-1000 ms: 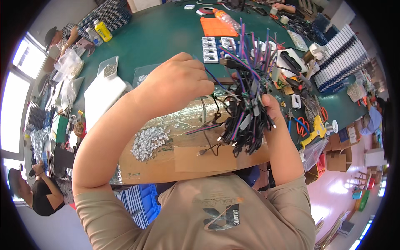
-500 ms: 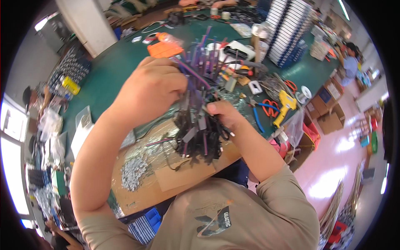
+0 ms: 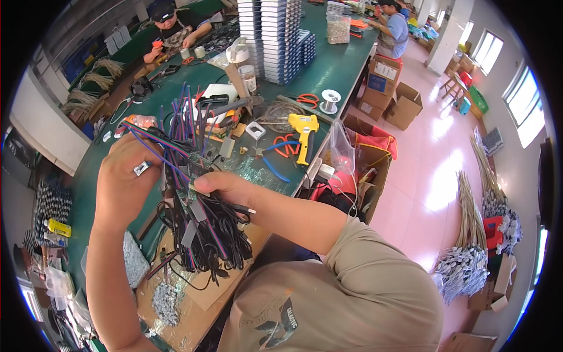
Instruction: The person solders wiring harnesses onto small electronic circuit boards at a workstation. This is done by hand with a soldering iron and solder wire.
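A thick bundle of black cables [image 3: 205,229] hangs over the near part of the bench. Purple and multicoloured wire ends [image 3: 190,111] stick up from its top, and a metal plug tip shows at its right side. My right hand [image 3: 226,186] is closed round the bundle's middle, thumb on the near side. Left of the wires, my left hand [image 3: 126,176] is raised with its fingers curled. A small silvery piece [image 3: 141,168] shows in those fingers; its kind is unclear. Coloured wires pass beside the left fingertips, and whether they are gripped is hidden.
On the green bench [image 3: 305,53] lie a yellow glue gun [image 3: 304,132], blue-handled pliers [image 3: 274,167], orange-handled scissors [image 3: 285,145] and a wire spool [image 3: 330,101]. Stacked trays [image 3: 272,41] stand behind. Small grey parts [image 3: 166,304] lie on cardboard. Another person [image 3: 176,35] sits opposite.
My view has turned to the right. My left hand has dropped lower beside the wires, and its silvery piece now shows. The right hand keeps its hold on the cable bundle.
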The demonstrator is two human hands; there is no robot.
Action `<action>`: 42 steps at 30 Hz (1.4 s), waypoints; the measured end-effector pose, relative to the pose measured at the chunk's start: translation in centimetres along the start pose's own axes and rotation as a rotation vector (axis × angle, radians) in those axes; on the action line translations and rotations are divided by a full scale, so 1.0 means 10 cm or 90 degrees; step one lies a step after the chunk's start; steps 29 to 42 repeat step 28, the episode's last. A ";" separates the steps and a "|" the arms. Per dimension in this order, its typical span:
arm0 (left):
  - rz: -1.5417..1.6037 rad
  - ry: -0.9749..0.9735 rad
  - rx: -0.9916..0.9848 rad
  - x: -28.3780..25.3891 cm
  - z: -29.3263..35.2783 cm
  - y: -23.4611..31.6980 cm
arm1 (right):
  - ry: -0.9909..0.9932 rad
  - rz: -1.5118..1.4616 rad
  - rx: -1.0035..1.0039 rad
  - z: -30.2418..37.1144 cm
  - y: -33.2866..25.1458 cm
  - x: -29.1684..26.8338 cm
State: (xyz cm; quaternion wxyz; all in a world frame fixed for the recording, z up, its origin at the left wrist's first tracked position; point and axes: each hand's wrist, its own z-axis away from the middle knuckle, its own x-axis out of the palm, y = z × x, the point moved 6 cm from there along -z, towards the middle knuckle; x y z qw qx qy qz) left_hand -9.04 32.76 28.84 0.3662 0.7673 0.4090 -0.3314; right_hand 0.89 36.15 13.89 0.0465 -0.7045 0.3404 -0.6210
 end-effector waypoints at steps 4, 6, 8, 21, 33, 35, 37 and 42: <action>-0.056 0.036 0.121 0.08 -0.23 0.29 | 0.041 0.037 -0.061 0.24 -0.21 0.07; -0.056 0.049 0.147 0.15 -0.35 0.41 | 0.052 0.031 -0.124 0.34 -0.36 0.04; -0.015 0.088 0.125 0.20 -0.46 0.54 | 0.068 0.038 -0.141 0.42 -0.48 0.06; -0.307 0.198 0.477 1.06 -1.21 1.41 | 0.178 0.053 -0.370 1.14 -1.26 -0.14; -0.226 0.126 0.514 1.68 -1.79 1.59 | 0.125 0.135 -0.432 1.64 -1.81 -0.17; -0.226 0.126 0.514 1.68 -1.79 1.59 | 0.125 0.135 -0.432 1.64 -1.81 -0.17; -0.226 0.126 0.514 1.68 -1.79 1.59 | 0.125 0.135 -0.432 1.64 -1.81 -0.17; -0.226 0.126 0.514 1.68 -1.79 1.59 | 0.125 0.135 -0.432 1.64 -1.81 -0.17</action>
